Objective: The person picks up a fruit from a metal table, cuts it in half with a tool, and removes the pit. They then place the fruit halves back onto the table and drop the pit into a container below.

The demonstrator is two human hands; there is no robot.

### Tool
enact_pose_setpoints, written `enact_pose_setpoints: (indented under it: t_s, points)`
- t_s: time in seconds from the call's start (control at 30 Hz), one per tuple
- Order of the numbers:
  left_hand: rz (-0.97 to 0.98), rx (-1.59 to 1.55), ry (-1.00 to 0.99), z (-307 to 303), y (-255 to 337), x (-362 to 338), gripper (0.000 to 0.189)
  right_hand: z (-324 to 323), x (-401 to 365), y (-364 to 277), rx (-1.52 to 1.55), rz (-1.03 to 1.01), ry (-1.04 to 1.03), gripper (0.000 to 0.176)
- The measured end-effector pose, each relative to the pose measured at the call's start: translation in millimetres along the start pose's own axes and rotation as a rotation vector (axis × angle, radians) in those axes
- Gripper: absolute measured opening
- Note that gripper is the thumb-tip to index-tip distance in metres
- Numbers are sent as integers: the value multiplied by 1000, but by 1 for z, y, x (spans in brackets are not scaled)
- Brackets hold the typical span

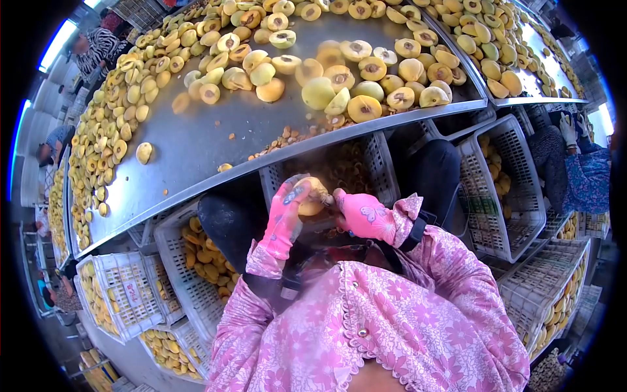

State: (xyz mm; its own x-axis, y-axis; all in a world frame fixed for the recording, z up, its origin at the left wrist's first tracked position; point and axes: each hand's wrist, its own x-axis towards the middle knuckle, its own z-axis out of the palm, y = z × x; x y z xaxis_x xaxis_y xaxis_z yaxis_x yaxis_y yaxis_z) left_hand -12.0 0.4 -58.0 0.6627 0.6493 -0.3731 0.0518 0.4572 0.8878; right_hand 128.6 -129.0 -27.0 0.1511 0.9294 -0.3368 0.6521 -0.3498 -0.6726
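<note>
My left hand [285,212], in a pink glove, is closed around a yellow peach half [312,204] in front of my chest. My right hand [367,215], in a matching pink glove with a butterfly print, is closed at the right edge of that peach half. Its fingertips are pressed together there, and whatever they hold is hidden or too small to make out. Below both hands, between my knees, a white crate [384,171] holds brownish scraps. On the metal table [215,140] ahead lie many halved yellow peaches [364,108], several with pits showing.
Peach pieces fill a white crate [171,251] at my left and partly fill another crate [501,196] at my right. Stacked crates [124,294] stand farther left. The table's raised metal rim [313,145] runs across in front of me. Other people [588,173] sit at both sides.
</note>
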Motion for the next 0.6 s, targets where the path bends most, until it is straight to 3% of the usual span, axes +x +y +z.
enact_pose_setpoints:
  t_s: [0.03,0.1,0.2,0.3,0.43,0.6]
  points:
    - [4,-51,40,5,-3,-2,33,3,0,4,-14,-81,56,24]
    - [19,-129,134,13,-6,-2,33,1,2,2,-10,-45,21,24]
    - [127,58,231,18,-14,4,31,9,8,7,211,88,-69,25]
    - [149,44,293,21,-20,8,29,12,10,7,223,81,-80,26]
    - [164,24,311,18,-23,10,28,20,17,10,226,-36,-65,26]
    - [195,237,263,10,-23,12,26,15,16,2,148,44,-118,25]
